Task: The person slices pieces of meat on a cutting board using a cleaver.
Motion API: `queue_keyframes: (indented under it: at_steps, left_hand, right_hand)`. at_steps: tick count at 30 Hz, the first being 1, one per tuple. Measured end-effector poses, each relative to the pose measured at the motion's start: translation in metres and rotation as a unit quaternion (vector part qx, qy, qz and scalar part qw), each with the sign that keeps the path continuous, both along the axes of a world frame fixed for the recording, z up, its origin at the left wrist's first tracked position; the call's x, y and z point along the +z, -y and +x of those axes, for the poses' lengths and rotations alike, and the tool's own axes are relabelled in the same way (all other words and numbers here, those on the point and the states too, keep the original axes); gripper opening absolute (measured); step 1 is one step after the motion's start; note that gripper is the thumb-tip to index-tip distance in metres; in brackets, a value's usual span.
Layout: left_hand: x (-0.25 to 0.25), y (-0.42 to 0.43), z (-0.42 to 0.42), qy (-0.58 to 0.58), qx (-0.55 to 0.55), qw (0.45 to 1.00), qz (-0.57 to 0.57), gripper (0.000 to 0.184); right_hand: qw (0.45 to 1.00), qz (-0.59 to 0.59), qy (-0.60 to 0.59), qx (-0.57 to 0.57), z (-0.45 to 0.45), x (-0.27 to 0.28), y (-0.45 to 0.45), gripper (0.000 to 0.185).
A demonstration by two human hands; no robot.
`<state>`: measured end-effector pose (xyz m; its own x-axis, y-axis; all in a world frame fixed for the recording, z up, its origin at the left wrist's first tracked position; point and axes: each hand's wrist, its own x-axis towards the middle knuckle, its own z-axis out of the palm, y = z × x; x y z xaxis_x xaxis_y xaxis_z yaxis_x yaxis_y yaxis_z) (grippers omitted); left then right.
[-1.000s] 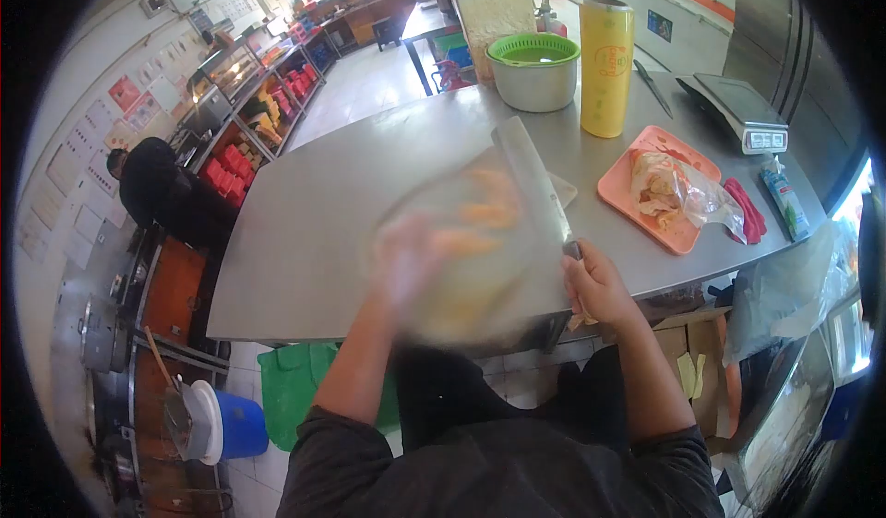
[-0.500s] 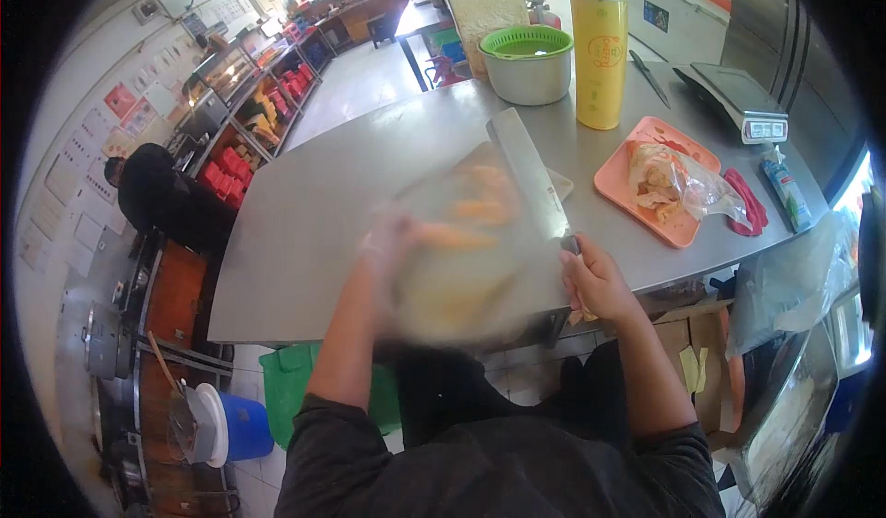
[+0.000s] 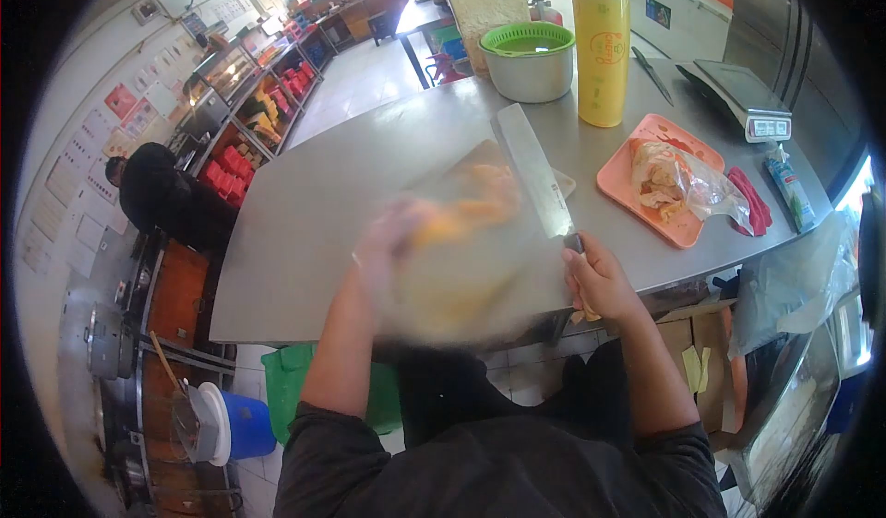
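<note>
A long wide-bladed knife (image 3: 534,172) points away from me, its dark handle in the closed fingers of my right hand (image 3: 595,276). Left of the blade, a blurred patch hides most of a board (image 3: 475,160) at the table's near edge. Orange-yellow food pieces (image 3: 489,195) lie on the board. My left hand (image 3: 399,232) is over the board's left side, at an orange piece (image 3: 441,227); blur smears its fingers, so its grip cannot be made out.
On the metal table (image 3: 305,204) stand a pot with a green strainer (image 3: 528,66), a yellow roll (image 3: 602,61), a scale (image 3: 743,98), a second knife (image 3: 652,75) and a pink tray (image 3: 623,186) with bagged food. A person in black (image 3: 166,190) is at the left.
My left hand has shifted slightly right and inward over the board, and the orange piece by it lies differently. My right hand and the knife have hardly moved.
</note>
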<state>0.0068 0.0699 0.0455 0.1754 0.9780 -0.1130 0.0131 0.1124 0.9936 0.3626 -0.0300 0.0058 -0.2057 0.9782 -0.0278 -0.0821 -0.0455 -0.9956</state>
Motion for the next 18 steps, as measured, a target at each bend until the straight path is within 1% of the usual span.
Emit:
queue_keyframes:
  at_steps: [2, 3, 5, 6, 7, 9, 11, 12, 14, 16, 18]
  left_hand:
    - [0.0, -0.006, 0.004, 0.043, -0.025, 0.998, 0.033, 0.016]
    - [-0.003, -0.006, 0.007, 0.045, -0.026, 0.998, 0.033, 0.016]
    - [-0.018, -0.007, 0.012, 0.062, 0.009, 0.998, 0.023, 0.018]
    - [-0.035, -0.009, 0.012, 0.065, 0.01, 0.998, 0.024, 0.018]
    - [-0.061, -0.012, 0.008, -0.083, 0.008, 0.987, 0.138, 0.018]
    - [-0.077, 0.002, 0.005, -0.226, 0.008, 0.942, 0.249, 0.018]
    - [-0.065, 0.029, 0.006, -0.363, -0.01, 0.897, 0.251, 0.018]
    - [-0.055, 0.038, 0.008, -0.362, -0.008, 0.899, 0.248, 0.018]
    - [-0.033, 0.059, 0.011, -0.483, 0.023, 0.841, 0.241, 0.021]
    - [-0.022, 0.071, 0.008, -0.466, 0.021, 0.851, 0.242, 0.024]
    - [-0.023, 0.071, 0.004, -0.446, 0.016, 0.861, 0.246, 0.026]
  right_hand:
    - [1.0, 0.011, -0.009, -0.005, -0.001, -0.005, -0.001, 0.021]
    - [1.0, 0.021, -0.019, -0.007, -0.002, -0.007, 0.0, 0.021]
    - [1.0, 0.014, -0.012, -0.011, -0.002, -0.005, 0.0, 0.021]
    - [1.0, 0.008, -0.008, -0.015, -0.003, -0.004, 0.0, 0.021]
    - [1.0, 0.01, -0.005, -0.013, -0.004, -0.001, 0.001, 0.021]
    - [1.0, 0.011, 0.002, -0.022, -0.005, 0.004, 0.003, 0.02]
    - [1.0, 0.011, 0.007, -0.025, -0.004, -0.001, -0.001, 0.02]
    - [1.0, 0.009, 0.01, -0.027, -0.005, -0.003, -0.001, 0.02]
    - [0.999, -0.006, 0.027, -0.031, -0.007, 0.002, 0.002, 0.02]
    - [0.998, -0.012, 0.047, -0.033, -0.012, 0.007, 0.0, 0.021]
    - [0.99, -0.001, 0.14, -0.032, -0.017, 0.008, -0.001, 0.025]
